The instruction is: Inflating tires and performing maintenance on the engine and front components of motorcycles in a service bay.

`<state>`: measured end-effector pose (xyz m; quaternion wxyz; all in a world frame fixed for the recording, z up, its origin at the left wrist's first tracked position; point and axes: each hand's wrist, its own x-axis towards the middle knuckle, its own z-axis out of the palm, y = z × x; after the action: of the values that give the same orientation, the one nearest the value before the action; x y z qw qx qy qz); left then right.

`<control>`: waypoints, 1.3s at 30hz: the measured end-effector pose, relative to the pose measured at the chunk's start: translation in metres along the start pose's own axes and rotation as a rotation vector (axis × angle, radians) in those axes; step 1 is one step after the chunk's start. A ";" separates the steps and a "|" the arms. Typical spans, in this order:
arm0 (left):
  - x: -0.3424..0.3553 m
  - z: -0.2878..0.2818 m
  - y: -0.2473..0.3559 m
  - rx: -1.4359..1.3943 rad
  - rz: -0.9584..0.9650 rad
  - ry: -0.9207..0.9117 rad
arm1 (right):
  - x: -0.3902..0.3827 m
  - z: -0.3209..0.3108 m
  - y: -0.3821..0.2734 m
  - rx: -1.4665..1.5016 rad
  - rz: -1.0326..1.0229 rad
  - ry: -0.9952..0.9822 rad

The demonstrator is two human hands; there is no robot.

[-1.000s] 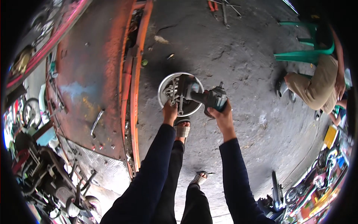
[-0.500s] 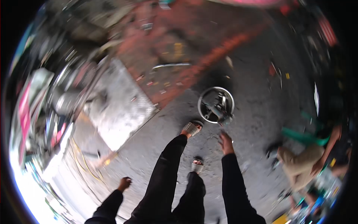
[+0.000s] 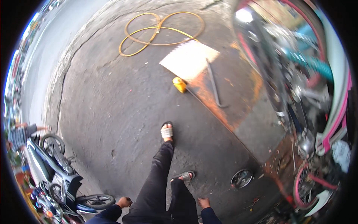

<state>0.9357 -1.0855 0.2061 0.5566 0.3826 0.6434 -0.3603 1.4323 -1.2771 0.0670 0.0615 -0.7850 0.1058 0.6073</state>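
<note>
I stand on dark, rough ground with both arms hanging low beside my legs. My left hand (image 3: 123, 202) is beside my left thigh, its fingers curled in, and nothing shows in it. My right hand (image 3: 204, 202) hangs on the other side, its fingers loosely bent and apart, and it appears to hold nothing. Neither hand touches an object. Nearest my right hand, though well apart from it, a round metal-rimmed basin (image 3: 242, 178) with dark contents rests on the ground. A motorcycle's wheel (image 3: 96, 201) is nearest my left hand.
Ahead lie a yellow hose (image 3: 164, 28) in loops, a bright metal plate (image 3: 188, 61), a yellow object (image 3: 179, 84) and a bent metal bar (image 3: 213, 84). Parked motorcycles (image 3: 56, 173) line the left, with a person (image 3: 22, 136) behind. Bike parts (image 3: 305, 97) crowd the right.
My view has swung left, so the basin now sits at the lower right, and the hose and motorcycles are in sight. My right hand has dropped back from its reach near the basin.
</note>
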 end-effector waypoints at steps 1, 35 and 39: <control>0.000 0.011 -0.047 0.140 0.091 0.045 | -0.019 0.020 -0.053 0.006 -0.065 -0.020; 0.315 -0.701 0.439 -2.090 0.391 0.455 | -0.194 0.751 -1.029 -0.563 -0.671 -1.071; 0.203 -0.864 0.327 -2.466 0.539 0.262 | -0.222 0.685 -1.036 -1.316 -1.174 -0.929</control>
<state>0.8295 -0.1522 0.0968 0.5301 -0.2365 0.5029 0.6405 0.9845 -0.0982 0.0742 -0.0601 -0.2751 -0.6916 0.6651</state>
